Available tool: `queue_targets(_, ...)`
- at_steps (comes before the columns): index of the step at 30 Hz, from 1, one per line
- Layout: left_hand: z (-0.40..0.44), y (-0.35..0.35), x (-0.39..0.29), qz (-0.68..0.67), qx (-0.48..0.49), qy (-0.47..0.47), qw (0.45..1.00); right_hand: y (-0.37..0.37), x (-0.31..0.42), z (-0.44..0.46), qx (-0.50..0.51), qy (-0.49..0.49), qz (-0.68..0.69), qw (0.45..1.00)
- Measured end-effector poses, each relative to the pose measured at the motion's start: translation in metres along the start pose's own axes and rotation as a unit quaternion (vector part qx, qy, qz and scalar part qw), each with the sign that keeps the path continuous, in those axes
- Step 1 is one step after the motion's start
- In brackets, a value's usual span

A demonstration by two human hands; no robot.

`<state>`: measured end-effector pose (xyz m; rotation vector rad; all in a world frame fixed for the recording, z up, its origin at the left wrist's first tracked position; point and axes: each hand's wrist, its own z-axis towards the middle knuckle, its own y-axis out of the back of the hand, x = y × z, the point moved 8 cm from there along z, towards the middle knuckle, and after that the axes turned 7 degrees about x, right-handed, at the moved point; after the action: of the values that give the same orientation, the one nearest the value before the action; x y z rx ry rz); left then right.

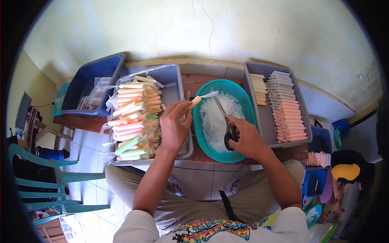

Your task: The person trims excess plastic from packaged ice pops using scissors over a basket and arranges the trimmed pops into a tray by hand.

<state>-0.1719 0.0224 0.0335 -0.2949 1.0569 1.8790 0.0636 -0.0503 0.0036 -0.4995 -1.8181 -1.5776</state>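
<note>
My left hand [175,121] pinches a pale orange ice pop [195,101] in a clear plastic sleeve. The sleeve's loose end [210,94] sticks out over a teal basket. With its fingers in the black handles, my right hand [246,138] holds scissors [220,106], their blades up near that loose end; whether they touch it I cannot tell. Clear plastic scraps [214,121] fill the teal basket [196,135] below. Left of it, a grey tub [173,79] holds a pile of wrapped ice pops [129,109] in orange, pink, cream and green.
On the right, another grey tub [259,121] holds neat rows of pink and pale ice pops [291,121]. A dark blue tub [91,67] stands far left, above a green plastic chair [60,178]. At lower right, a person in black and yellow [346,172] bends near blue tubs.
</note>
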Motion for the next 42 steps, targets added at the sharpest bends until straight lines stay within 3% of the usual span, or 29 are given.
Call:
queue_targets(8, 0.001, 0.007, 0.008, 0.01, -0.011, 0.048, 0.999, 0.0, 0.019, -0.011, 0.031, 0.019, 0.038, 0.999)
queue_targets(19, -0.002, -0.008, -0.013, -0.014, 0.039, -0.011, 0.999, -0.01, 0.022, -0.002, 0.013, 0.046, 0.051, 0.998)
queue_targets(40, -0.005, -0.016, -0.013, -0.019, 0.058, -0.012, 0.998, -0.016, 0.013, -0.001, 0.021, 0.001, 0.117, 0.993)
queue_targets(42, -0.006, -0.016, -0.013, -0.018, 0.057, -0.014, 0.998, -0.014, 0.015, -0.001, -0.006, 0.042, 0.108, 0.993)
